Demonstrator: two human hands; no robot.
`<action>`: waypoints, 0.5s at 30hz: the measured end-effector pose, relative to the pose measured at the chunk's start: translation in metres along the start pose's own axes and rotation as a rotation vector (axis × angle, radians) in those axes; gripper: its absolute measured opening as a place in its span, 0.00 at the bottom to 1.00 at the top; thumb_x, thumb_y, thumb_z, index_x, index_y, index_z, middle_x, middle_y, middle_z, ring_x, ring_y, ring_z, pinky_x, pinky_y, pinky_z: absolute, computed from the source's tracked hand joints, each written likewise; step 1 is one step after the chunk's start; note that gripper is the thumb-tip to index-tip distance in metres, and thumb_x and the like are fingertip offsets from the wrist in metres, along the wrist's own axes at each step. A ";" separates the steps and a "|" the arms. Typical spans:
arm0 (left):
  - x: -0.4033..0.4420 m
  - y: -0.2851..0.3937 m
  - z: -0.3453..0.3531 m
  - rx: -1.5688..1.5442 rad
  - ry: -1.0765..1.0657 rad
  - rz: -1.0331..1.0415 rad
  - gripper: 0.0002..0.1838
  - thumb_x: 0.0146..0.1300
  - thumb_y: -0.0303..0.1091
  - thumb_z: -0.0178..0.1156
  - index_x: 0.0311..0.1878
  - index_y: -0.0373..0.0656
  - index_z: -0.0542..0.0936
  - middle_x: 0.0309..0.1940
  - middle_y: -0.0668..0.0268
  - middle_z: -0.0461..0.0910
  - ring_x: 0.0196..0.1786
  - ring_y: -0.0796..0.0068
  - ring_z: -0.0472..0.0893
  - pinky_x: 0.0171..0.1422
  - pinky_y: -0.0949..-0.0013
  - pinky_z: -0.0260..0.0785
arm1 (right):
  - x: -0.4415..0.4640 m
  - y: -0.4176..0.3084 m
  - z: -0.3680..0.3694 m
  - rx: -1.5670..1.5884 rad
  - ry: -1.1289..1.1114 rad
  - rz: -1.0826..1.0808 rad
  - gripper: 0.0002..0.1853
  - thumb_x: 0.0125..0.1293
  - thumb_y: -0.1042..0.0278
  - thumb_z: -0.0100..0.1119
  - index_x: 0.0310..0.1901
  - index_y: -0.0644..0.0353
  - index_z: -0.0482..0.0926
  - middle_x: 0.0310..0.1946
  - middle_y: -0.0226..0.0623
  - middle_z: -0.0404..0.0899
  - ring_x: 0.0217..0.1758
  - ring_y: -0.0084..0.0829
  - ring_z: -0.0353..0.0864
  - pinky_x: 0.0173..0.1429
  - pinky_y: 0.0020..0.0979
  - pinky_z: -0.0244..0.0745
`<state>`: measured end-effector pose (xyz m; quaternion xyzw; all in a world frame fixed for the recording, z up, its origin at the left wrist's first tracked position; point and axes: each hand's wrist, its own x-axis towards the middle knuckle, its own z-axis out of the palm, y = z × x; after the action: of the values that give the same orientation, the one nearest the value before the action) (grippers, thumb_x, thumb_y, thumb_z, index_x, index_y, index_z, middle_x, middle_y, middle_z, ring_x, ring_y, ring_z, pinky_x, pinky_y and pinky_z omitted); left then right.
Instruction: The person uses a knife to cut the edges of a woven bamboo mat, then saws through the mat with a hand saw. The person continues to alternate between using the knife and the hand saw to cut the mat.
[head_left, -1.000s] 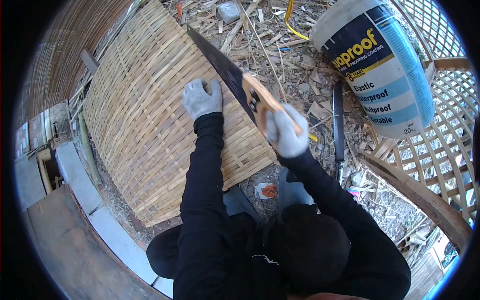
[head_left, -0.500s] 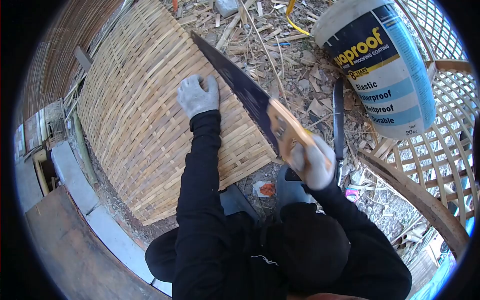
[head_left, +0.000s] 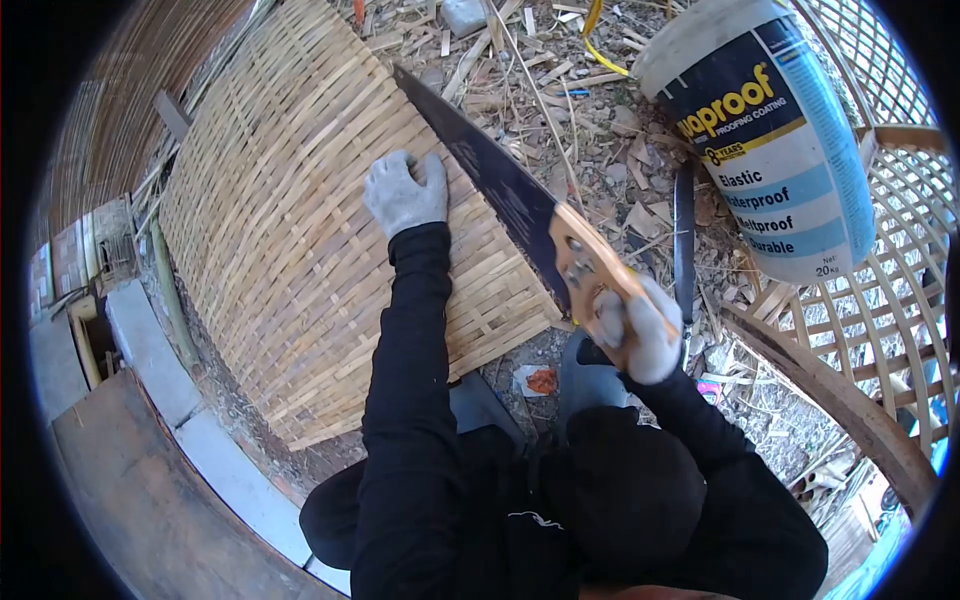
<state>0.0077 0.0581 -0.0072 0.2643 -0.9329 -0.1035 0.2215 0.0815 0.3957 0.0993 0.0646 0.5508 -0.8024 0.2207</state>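
A woven bamboo panel (head_left: 300,230) lies on the ground across the left and middle of the view. My left hand (head_left: 404,196), in a pale grey glove, rests on top of it near its right edge, thumb spread from the fingers. In my gloved right hand (head_left: 648,335) is the wooden handle of a handsaw (head_left: 492,172), with the fingers wrapped round it. The saw's dark blade runs along the panel's right edge, its tip towards the upper left. Whether the teeth touch the bamboo is hidden.
A white and blue waterproofing bucket (head_left: 790,225) stands at the upper right, against a bamboo lattice (head_left: 900,270). A long dark blade (head_left: 684,235) lies beside it among wood chips. Grey blocks (head_left: 235,490) line the lower left. My boots (head_left: 590,375) are below the panel.
The whole view has shifted a little, so most things appear slightly further right. The saw and my right hand have moved only slightly; my left hand stays on the panel.
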 end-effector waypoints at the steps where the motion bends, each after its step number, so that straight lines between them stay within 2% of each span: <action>1: 0.000 -0.001 0.001 -0.001 -0.002 0.003 0.19 0.67 0.51 0.72 0.44 0.44 0.87 0.44 0.58 0.86 0.55 0.51 0.83 0.64 0.49 0.72 | -0.008 -0.005 -0.006 0.008 -0.006 0.008 0.23 0.80 0.52 0.58 0.49 0.71 0.82 0.26 0.30 0.79 0.25 0.18 0.73 0.30 0.23 0.66; 5: 0.002 0.003 0.000 0.021 -0.036 -0.026 0.19 0.67 0.51 0.72 0.44 0.44 0.87 0.44 0.58 0.86 0.55 0.51 0.83 0.65 0.49 0.72 | -0.007 -0.021 -0.003 0.122 0.046 0.098 0.22 0.80 0.52 0.59 0.49 0.70 0.81 0.25 0.30 0.79 0.23 0.18 0.73 0.29 0.23 0.65; 8: 0.001 0.002 0.001 0.028 -0.039 -0.032 0.19 0.66 0.51 0.72 0.44 0.44 0.87 0.44 0.58 0.86 0.54 0.51 0.83 0.64 0.49 0.72 | -0.008 -0.025 -0.004 0.025 0.039 0.149 0.22 0.81 0.51 0.57 0.49 0.68 0.82 0.24 0.30 0.79 0.22 0.17 0.73 0.28 0.23 0.65; 10: 0.000 -0.001 0.004 0.028 0.006 -0.013 0.19 0.66 0.51 0.72 0.43 0.44 0.87 0.43 0.58 0.86 0.53 0.50 0.83 0.64 0.48 0.72 | -0.014 -0.027 0.000 -0.046 0.009 0.098 0.22 0.82 0.50 0.55 0.47 0.66 0.83 0.24 0.27 0.79 0.22 0.16 0.73 0.28 0.23 0.65; 12: 0.001 -0.001 0.004 0.011 -0.021 -0.005 0.18 0.66 0.51 0.72 0.42 0.45 0.86 0.43 0.58 0.86 0.52 0.50 0.83 0.63 0.49 0.73 | -0.025 -0.022 -0.002 -0.175 -0.044 -0.009 0.23 0.82 0.49 0.56 0.48 0.67 0.84 0.23 0.27 0.79 0.23 0.18 0.74 0.29 0.24 0.66; 15: 0.001 0.000 0.001 0.000 -0.014 -0.011 0.16 0.66 0.48 0.73 0.41 0.45 0.86 0.42 0.58 0.85 0.52 0.50 0.83 0.62 0.49 0.73 | -0.034 -0.032 0.004 -0.342 -0.019 -0.040 0.23 0.81 0.51 0.58 0.51 0.67 0.85 0.24 0.28 0.79 0.25 0.20 0.76 0.32 0.27 0.70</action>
<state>0.0068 0.0580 -0.0077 0.2688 -0.9329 -0.1065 0.2146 0.0992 0.4111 0.1399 0.0075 0.6782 -0.7019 0.2176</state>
